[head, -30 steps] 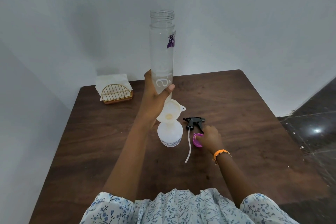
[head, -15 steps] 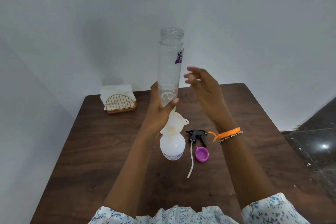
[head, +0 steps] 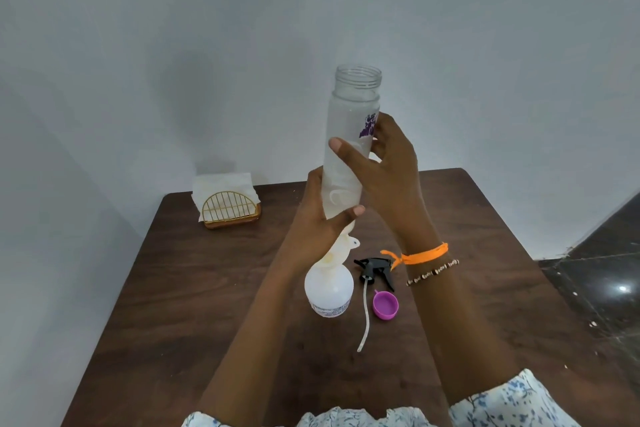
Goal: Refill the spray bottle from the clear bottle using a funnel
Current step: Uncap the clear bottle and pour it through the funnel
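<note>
Between both hands [head: 388, 170], frosted uncapped clear bottle [head: 351, 135]

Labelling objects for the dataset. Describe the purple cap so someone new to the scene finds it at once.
Start at the dark wooden table and find the white spray bottle with the funnel standing near its middle. Just right of that bottle, past the black trigger sprayer and its thin white tube, lies the purple cap, open side up. It is the only purple loose item on the table.

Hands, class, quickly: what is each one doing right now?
Left hand: closed round the lower part of the clear bottle.
Right hand: on the same bottle higher up, thumb and fingers round it.
</note>
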A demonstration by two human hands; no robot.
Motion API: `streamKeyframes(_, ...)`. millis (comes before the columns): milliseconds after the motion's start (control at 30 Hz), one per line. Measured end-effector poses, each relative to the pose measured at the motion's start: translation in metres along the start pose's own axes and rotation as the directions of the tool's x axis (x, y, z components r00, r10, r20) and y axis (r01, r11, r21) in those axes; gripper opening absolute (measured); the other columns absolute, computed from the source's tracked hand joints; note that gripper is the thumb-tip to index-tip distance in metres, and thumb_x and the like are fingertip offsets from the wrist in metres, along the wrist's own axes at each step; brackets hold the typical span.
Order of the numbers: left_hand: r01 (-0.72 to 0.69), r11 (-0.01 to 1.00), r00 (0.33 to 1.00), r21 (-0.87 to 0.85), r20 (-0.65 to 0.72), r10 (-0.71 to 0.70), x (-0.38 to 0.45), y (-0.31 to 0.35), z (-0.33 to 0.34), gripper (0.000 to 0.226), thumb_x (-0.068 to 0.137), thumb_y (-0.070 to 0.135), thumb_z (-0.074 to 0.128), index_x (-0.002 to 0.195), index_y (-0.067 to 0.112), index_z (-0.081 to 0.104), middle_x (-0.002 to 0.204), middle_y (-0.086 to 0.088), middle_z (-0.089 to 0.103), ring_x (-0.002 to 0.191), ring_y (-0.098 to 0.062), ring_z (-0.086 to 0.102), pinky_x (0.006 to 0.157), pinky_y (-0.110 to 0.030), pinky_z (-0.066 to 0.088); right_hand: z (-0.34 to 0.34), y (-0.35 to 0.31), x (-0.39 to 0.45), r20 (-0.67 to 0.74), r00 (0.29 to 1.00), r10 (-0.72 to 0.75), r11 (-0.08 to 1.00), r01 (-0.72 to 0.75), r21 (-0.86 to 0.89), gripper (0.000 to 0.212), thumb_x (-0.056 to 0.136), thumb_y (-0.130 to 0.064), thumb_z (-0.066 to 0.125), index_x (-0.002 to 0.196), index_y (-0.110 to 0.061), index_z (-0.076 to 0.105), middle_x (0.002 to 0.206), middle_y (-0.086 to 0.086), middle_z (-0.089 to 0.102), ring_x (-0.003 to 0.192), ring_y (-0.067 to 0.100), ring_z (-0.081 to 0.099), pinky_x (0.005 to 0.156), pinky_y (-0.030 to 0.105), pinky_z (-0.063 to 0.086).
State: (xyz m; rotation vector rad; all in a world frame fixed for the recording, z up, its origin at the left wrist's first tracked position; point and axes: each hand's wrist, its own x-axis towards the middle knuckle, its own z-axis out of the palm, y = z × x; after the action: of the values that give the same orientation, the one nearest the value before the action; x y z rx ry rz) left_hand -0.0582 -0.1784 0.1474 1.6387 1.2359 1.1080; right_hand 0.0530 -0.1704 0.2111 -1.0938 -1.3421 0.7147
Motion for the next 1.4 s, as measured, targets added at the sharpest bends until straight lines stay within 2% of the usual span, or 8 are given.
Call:
streamKeyframes(167, 0.04, 0.997, 0.992, 0.067, 0.116, -0.048, -0.006, -0.008, -0.003, 0.074, 0.077, 0.032, 0.073, 0.131, 0.038, 0.023, 0.131, 0.019, 0.036, 0.115, 0.008, 0.038, 0.083, -0.002, 0.03, -0.008, 0.001, -0.011, -0.039, 0.998, -0.049, 0.996, 0.046, -0.072, 0.051, 0.075, -0.035, 0.074, 0.12, -0.019, 0.055, 0.109, -0.012, 0.063, 0.098, 0.007, 0.061, 0.079, 0.03, 0.056)
streamKeyframes(333, 0.149, 0.965, 0.984, 0.216, 0.067, -0.167, -0.016, -0.035, -0.014, 0.089, 0.069, 0.042, 0.077, 0.139, 0.036, 0.022, 0.147, 0.008, 0.028, 0.132, -0.013, 0.029, 0.106, -0.035, 0.03, -0.024, 0.01, -0.021, -0.057, 0.994, -0.097, 0.981, 0.086, -0.176, 0.057, 0.073, -0.047, 0.068, 0.121, -0.021, 0.055, 0.109, -0.01, 0.063, 0.096, 0.006, 0.059, 0.075, 0.028, 0.055)
streamKeyframes(500, 0.291, 0.944, 0.953, 0.156, 0.04, -0.301, -0.033, -0.062, -0.009, 0.1, 0.066, 0.036, 0.081, 0.143, 0.028, 0.017, 0.15, 0.0, 0.022, 0.134, -0.017, 0.03, 0.107, -0.035, 0.034, -0.03, 0.038, -0.038, 0.015, 0.994, -0.105, 0.947, 0.105, -0.305, 0.047, 0.075, -0.04, 0.071, 0.115, -0.019, 0.058, 0.1, -0.006, 0.064, 0.09, 0.012, 0.06, 0.076, 0.037, 0.054)
streamKeyframes(700, 0.341, 0.938, 0.94, 0.059, -0.005, -0.341, -0.038, -0.078, -0.003, 0.11, 0.061, 0.037, 0.083, 0.144, 0.033, 0.011, 0.153, 0.001, 0.018, 0.137, -0.02, 0.029, 0.109, -0.041, 0.036, -0.028, 0.072, -0.061, 0.081, 0.994, -0.07, 0.92, 0.096, -0.38, 0.058, 0.072, -0.043, 0.071, 0.121, -0.015, 0.058, 0.106, -0.002, 0.063, 0.092, 0.007, 0.056, 0.078, 0.019, 0.049)
streamKeyframes(800, 0.363, 0.931, 0.932, -0.03, -0.009, -0.363, -0.04, -0.082, 0.001, 0.111, 0.061, 0.036, 0.084, 0.144, 0.033, 0.012, 0.151, 0.001, 0.024, 0.134, -0.02, 0.033, 0.108, -0.042, 0.037, -0.028, 0.084, -0.07, 0.095, 0.995, -0.018, 0.923, 0.053, -0.382, 0.06, 0.072, -0.041, 0.074, 0.123, -0.014, 0.057, 0.11, -0.001, 0.064, 0.096, 0.009, 0.057, 0.082, 0.021, 0.049)
streamKeyframes(1000, 0.342, 0.933, 0.935, -0.112, -0.065, -0.35, -0.04, -0.085, 0.011, 0.1, 0.068, 0.022, 0.081, 0.144, 0.03, 0.016, 0.147, 0.001, 0.029, 0.122, -0.011, 0.037, 0.098, -0.027, 0.04, -0.032, 0.1, -0.084, 0.104, 0.993, 0.05, 0.907, -0.001, -0.421, 0.055, 0.071, -0.03, 0.078, 0.12, -0.017, 0.059, 0.099, -0.003, 0.061, 0.086, -0.001, 0.054, 0.076, 0.005, 0.041)
streamKeyframes(1167, 0.347, 0.928, 0.929, -0.136, -0.087, -0.36, -0.04, -0.085, 0.017, 0.097, 0.07, 0.026, 0.079, 0.144, 0.032, 0.015, 0.149, 0.001, 0.027, 0.13, -0.017, 0.035, 0.102, -0.033, 0.041, -0.033, 0.105, -0.088, 0.118, 0.99, 0.074, 0.89, -0.012, -0.456, 0.054, 0.07, -0.03, 0.078, 0.12, -0.02, 0.059, 0.091, -0.002, 0.059, 0.082, -0.003, 0.053, 0.071, 0.001, 0.038)
streamKeyframes(1400, 0.28, 0.952, 0.952, -0.12, -0.094, -0.292, -0.043, -0.084, 0.022, 0.09, 0.072, 0.023, 0.078, 0.141, 0.028, 0.021, 0.145, 0.004, 0.032, 0.128, -0.014, 0.037, 0.104, -0.034, 0.041, -0.035, 0.112, -0.096, 0.085, 0.992, 0.092, 0.868, -0.038, -0.494, 0.059, 0.067, -0.045, 0.072, 0.12, -0.023, 0.058, 0.095, -0.007, 0.055, 0.088, 0.011, 0.055, 0.076, 0.028, 0.053)
